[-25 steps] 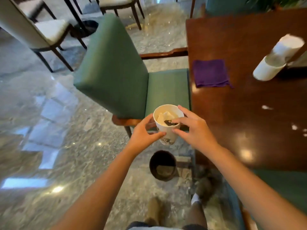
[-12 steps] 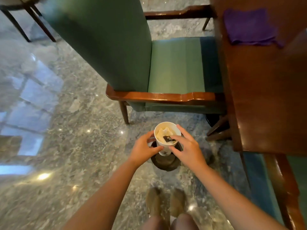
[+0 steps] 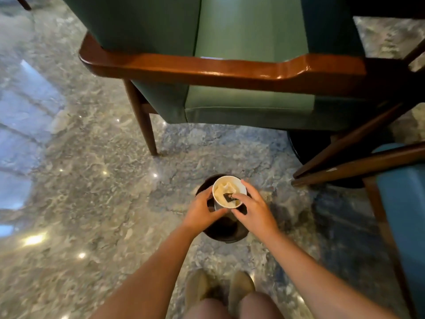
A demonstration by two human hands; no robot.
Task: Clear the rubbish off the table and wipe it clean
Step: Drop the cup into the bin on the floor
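A white paper cup [image 3: 224, 199] stuffed with crumpled tissue and a small dark wrapper is held upright between both hands. My left hand [image 3: 199, 211] grips its left side. My right hand [image 3: 254, 209] grips its right side, fingers curled over the rim. The cup sits directly over the mouth of a small round dark bin [image 3: 226, 232] on the floor, partly down inside it. The table is out of view.
A green armchair [image 3: 241, 100] with a wooden armrest [image 3: 218, 67] stands just beyond the bin. A blue chair [image 3: 404, 215] and its wooden legs are at the right. The polished stone floor [image 3: 80, 192] stretches left. My two shoes [image 3: 218, 288] are below the bin.
Both hands have carried the cup down from table height to the bin on the floor. The view has tilted downward, so the table and purple cloth have left the frame.
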